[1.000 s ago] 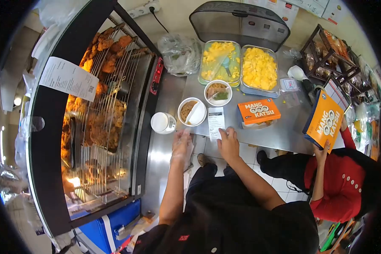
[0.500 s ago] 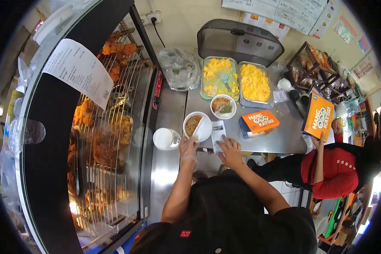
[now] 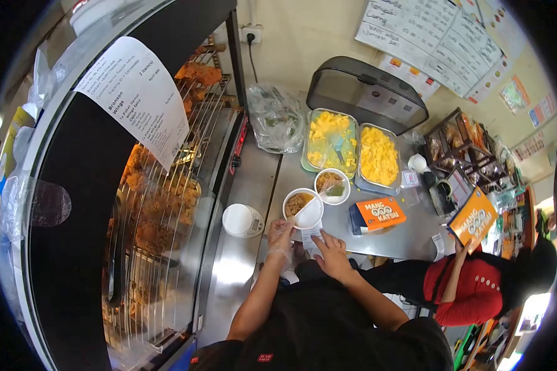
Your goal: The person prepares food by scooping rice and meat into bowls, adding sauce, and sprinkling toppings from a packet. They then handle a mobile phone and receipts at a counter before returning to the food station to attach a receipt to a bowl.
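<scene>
At the near edge of a white bowl [image 3: 302, 208] of brown food is my left hand [image 3: 281, 237], in a clear plastic glove. Its fingers are together at the end of a white piece [image 3: 307, 213] that lies across the bowl; whether they grip it is hard to tell. My right hand [image 3: 332, 254] rests with fingers spread on a printed paper slip [image 3: 312, 238] at the counter's front edge. A second white bowl [image 3: 332, 186], with brown and green food, stands just behind the first. An orange box [image 3: 380, 213] reading "MANG KATSU" lies to the right.
A glass warmer [image 3: 223, 185] with fried food fills the left. Nearby are a round white scale [image 3: 242, 221], two trays of yellow food [image 3: 379, 156], a plastic bag [image 3: 276, 117] and a rack [image 3: 458, 145]. A person in red [image 3: 470, 287] holds an orange box [image 3: 473, 217] at right.
The view has shifted, so the counter items sit lower and further right. My hands remain by the bowl and the slip. The co-worker's box is tilted differently.
</scene>
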Action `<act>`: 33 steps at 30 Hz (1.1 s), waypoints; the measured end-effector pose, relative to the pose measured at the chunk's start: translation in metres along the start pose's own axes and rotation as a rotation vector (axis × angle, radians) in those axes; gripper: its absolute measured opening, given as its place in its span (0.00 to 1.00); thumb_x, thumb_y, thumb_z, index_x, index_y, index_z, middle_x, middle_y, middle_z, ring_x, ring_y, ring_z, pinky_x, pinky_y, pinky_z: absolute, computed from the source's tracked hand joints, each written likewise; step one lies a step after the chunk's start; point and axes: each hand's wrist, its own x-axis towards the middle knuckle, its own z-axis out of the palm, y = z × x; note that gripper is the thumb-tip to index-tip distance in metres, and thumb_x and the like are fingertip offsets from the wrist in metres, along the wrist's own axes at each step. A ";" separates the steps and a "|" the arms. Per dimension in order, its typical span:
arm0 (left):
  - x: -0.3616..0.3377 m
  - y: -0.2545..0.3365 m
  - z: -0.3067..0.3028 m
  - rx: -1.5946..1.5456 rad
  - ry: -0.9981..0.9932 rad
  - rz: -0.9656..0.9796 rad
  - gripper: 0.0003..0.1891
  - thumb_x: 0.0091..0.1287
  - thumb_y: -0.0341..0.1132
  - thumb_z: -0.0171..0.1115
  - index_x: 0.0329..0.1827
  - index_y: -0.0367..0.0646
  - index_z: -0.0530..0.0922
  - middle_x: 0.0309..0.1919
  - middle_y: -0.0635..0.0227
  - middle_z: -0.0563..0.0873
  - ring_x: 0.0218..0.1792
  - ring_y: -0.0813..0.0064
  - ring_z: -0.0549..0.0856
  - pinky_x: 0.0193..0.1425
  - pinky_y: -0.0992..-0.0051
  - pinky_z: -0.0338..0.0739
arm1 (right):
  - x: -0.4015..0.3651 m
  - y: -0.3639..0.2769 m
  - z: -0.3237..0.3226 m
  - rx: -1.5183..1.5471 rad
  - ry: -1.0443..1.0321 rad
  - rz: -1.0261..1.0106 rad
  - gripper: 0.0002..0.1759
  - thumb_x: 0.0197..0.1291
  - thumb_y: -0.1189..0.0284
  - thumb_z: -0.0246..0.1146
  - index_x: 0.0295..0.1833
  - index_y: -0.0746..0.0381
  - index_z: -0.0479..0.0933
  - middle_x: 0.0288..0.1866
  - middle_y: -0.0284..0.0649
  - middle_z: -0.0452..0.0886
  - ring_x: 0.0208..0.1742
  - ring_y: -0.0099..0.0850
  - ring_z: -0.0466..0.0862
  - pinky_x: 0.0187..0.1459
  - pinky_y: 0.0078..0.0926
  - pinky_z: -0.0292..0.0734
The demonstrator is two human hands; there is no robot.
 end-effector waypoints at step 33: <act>-0.420 -0.289 -0.207 -0.063 0.787 -0.664 0.14 0.66 0.42 0.62 0.51 0.46 0.77 0.37 0.65 0.83 0.39 0.68 0.82 0.38 0.70 0.77 | 0.203 0.028 -0.136 0.823 0.176 -0.307 0.08 0.58 0.81 0.58 0.43 0.62 0.77 0.30 0.33 0.79 0.33 0.22 0.81 0.36 0.24 0.75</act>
